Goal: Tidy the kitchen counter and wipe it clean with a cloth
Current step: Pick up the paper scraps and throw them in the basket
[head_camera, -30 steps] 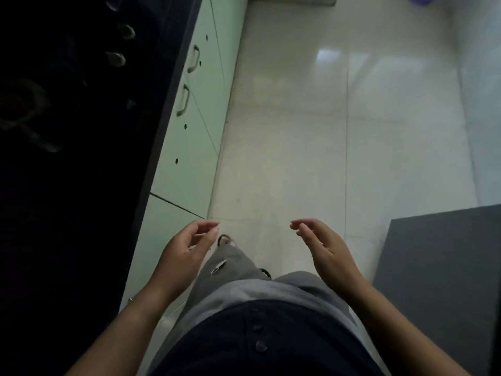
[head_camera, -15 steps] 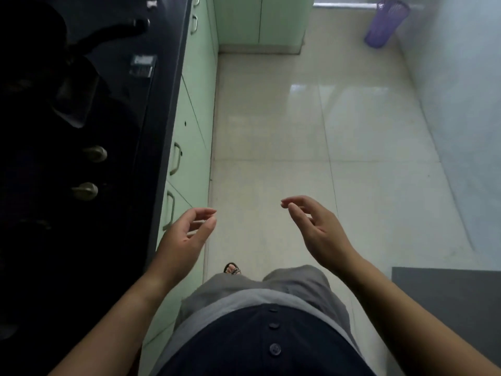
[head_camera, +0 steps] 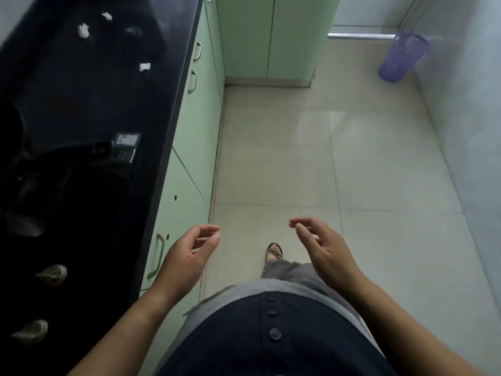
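Observation:
A black kitchen counter [head_camera: 89, 85] runs along the left. Several crumpled white paper scraps lie on its far part, one [head_camera: 83, 30] near the back, another [head_camera: 144, 67] closer to the front edge. A dark stove [head_camera: 54, 240] with metal knobs [head_camera: 53, 274] fills the near part. No cloth shows. My left hand [head_camera: 189, 256] is open and empty, held over the cabinet fronts. My right hand [head_camera: 322, 245] is open and empty above the floor. Both hover in front of my body, palms facing each other.
Pale green cabinets [head_camera: 195, 123] with metal handles sit under the counter and at the far end. A purple wastebasket [head_camera: 401, 58] stands at the far right by the wall. Beige floor tiles [head_camera: 284, 158] stretch ahead. My sandalled foot [head_camera: 274, 252] steps forward.
The view has advanced along the counter. The paper scraps and the whole wastebasket have come into sight, and the grey mat at the right is gone from view. Both hands stay open and empty.

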